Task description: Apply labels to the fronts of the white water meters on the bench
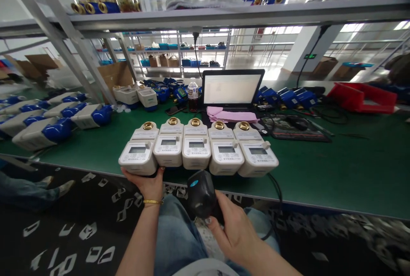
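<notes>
Green matte bench [320, 169]: five boxy white plastic meters [196, 148], brass-capped; left hand [145, 183] clasps leftmost's front, right hand [237, 233] grips black scanner [200, 193].

A row of meters [196, 148] stands at the near edge of the counter [326, 169]. Behind the row sits a laptop [232, 90], with papers [231, 116] between them. Left of the row lie other meters [48, 126]; far right behind it, a bin [363, 97]; before it, a scanner [201, 193].

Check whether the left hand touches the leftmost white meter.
Touching. The head view shows the left hand cupping the near end of the leftmost meter, no gap; the right hand holds a scanner.
</notes>
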Tool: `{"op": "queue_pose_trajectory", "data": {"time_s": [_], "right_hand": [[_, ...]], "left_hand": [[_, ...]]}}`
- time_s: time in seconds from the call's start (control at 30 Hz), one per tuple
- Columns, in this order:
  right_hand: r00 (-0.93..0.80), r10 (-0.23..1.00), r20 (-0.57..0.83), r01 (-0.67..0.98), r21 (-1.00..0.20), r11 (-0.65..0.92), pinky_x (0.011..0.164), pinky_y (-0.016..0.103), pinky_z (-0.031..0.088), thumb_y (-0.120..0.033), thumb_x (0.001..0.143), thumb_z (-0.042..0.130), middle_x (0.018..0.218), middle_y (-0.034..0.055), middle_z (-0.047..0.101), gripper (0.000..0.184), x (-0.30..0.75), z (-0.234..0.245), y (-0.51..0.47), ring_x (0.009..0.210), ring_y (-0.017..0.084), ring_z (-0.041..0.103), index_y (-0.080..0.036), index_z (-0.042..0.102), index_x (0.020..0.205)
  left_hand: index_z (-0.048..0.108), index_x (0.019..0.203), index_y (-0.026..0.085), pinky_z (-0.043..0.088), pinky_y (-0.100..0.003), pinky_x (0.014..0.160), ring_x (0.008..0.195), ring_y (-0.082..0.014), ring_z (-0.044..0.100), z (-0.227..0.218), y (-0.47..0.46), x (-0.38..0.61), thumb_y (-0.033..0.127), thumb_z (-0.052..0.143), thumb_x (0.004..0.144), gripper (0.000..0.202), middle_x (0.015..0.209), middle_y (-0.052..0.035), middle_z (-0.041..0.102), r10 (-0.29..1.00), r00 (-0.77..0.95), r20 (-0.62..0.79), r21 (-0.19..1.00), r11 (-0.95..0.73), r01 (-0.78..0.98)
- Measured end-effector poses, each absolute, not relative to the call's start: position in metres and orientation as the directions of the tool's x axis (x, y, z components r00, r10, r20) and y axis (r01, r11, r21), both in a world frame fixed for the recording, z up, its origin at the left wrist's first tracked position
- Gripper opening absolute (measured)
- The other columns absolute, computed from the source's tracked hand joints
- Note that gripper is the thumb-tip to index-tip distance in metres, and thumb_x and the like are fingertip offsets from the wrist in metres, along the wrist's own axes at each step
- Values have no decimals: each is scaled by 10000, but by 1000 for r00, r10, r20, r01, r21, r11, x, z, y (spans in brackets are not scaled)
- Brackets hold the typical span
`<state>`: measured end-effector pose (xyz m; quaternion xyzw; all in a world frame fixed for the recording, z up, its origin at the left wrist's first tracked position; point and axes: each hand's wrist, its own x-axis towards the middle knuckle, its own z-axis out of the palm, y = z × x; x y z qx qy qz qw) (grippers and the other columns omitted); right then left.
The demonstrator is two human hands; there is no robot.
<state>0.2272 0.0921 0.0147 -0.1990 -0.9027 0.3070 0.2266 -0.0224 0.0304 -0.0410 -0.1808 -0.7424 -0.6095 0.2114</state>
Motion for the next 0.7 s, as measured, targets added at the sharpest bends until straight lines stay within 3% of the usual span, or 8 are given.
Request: {"op": "queue_pose_trajectory", "data": {"time_s": [0.27,0.53,0.7], "right_hand": [[-810,474,345,176,-628,758,724,343,483,-304,815,417,943,111,587,372,226,16,97,808,228,575,-134,435,1146],[-788,459,410,124,-625,771,804,362,479,-341,874,343,1123,137,538,460,272,6,110,965,240,556,-144,283,1286],[-745,513,426,185,-607,773,729,355,498,-366,897,293,1036,139,561,408,293,1,116,877,237,581,-142,313,1237]], "left_hand": [[-31,1343,-17,104,-388,1109,1341,-248,118,-42,31,-25,364,754,535,1189,1409,-293,47,19,-826,563,801,231,552],[-70,1338,-37,123,-384,1107,1341,-254,124,-41,29,-27,392,736,528,1221,1412,-297,25,34,-853,521,816,273,510],[-79,1336,-38,159,-408,1099,1333,-281,145,-39,29,-25,392,734,497,1245,1417,-297,18,22,-889,457,834,337,437]]}}
